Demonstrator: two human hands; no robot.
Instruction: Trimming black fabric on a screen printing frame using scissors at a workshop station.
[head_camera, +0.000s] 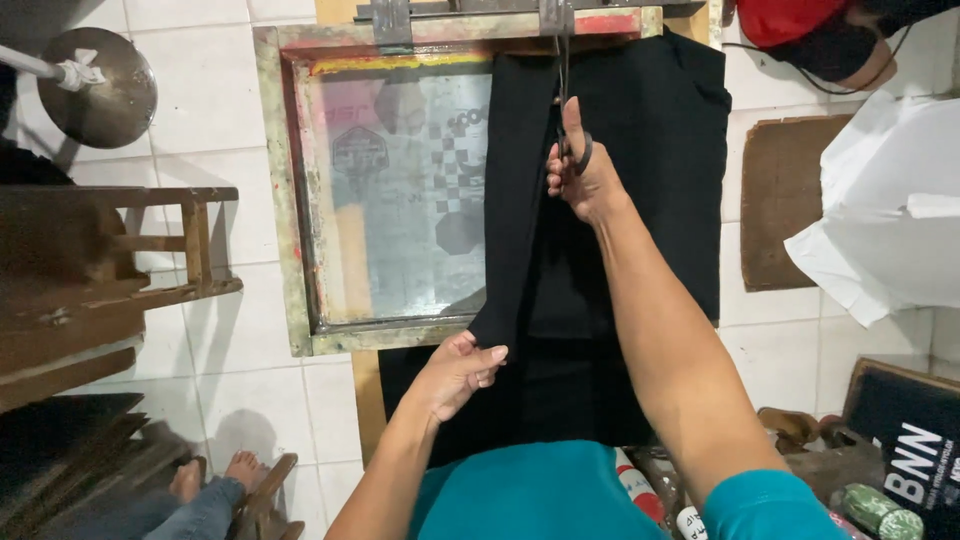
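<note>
A black garment (660, 150) lies spread over a printing board in front of me. My right hand (583, 170) reaches forward and is closed on black-handled scissors (572, 120), whose blades point away along the cloth. My left hand (458, 372) pinches the near edge of a folded strip of the black cloth (512, 200) and holds it taut. A wood-framed printing screen (395, 190) with a faint grey design lies flat to the left, partly under the strip.
A wooden rack (120, 270) stands at left, with another person's bare feet (215, 475) below it. White fabric (885, 210) and a brown board (780, 200) lie at right. Bottles and clutter (850, 490) sit near my right elbow. The floor is white tile.
</note>
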